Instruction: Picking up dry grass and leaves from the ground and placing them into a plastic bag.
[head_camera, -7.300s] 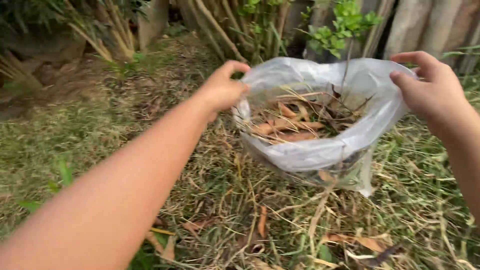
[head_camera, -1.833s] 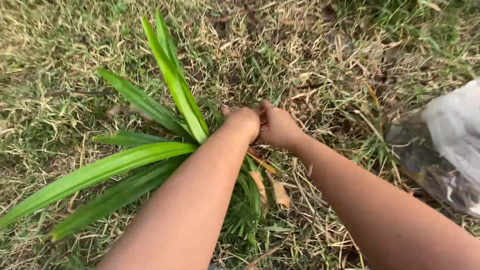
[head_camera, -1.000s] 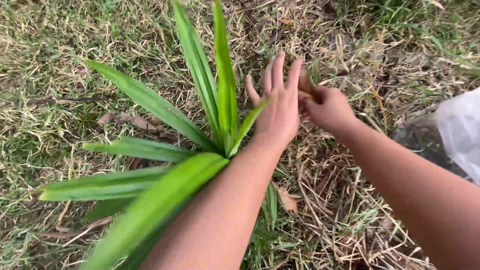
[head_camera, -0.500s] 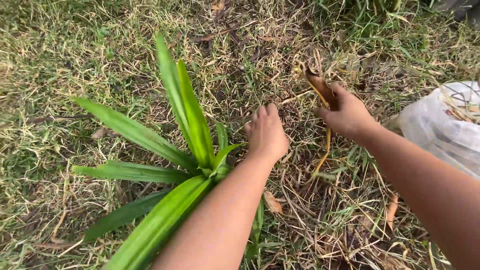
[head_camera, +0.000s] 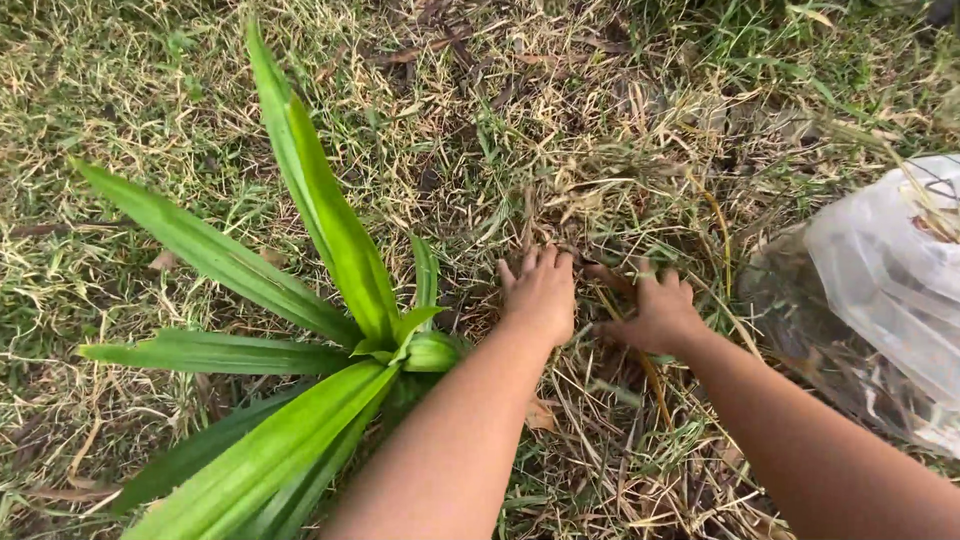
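A young plant (head_camera: 345, 330) with long, broad green leaves grows out of the dry grass at the left. My left hand (head_camera: 541, 296) lies palm down on the straw just right of the plant's base, fingers slightly apart and holding nothing. My right hand (head_camera: 655, 312) is next to it, knuckles up, with its fingers curled into the dry litter. A thin yellow-brown dry leaf (head_camera: 652, 378) runs out from under this hand toward me. A clear plastic bag (head_camera: 890, 280) with dry debris inside lies at the right edge, an arm's width from my right hand.
The ground is patchy grass (head_camera: 150, 90) covered with dry straw and dead leaves (head_camera: 620, 150). Darker bare soil shows near the top centre. The plant's leaves spread over the lower left.
My right hand, raised half a second ago with a brown dry leaf, has come down to the ground beside my left hand. My left hand has stayed by the plant's base.
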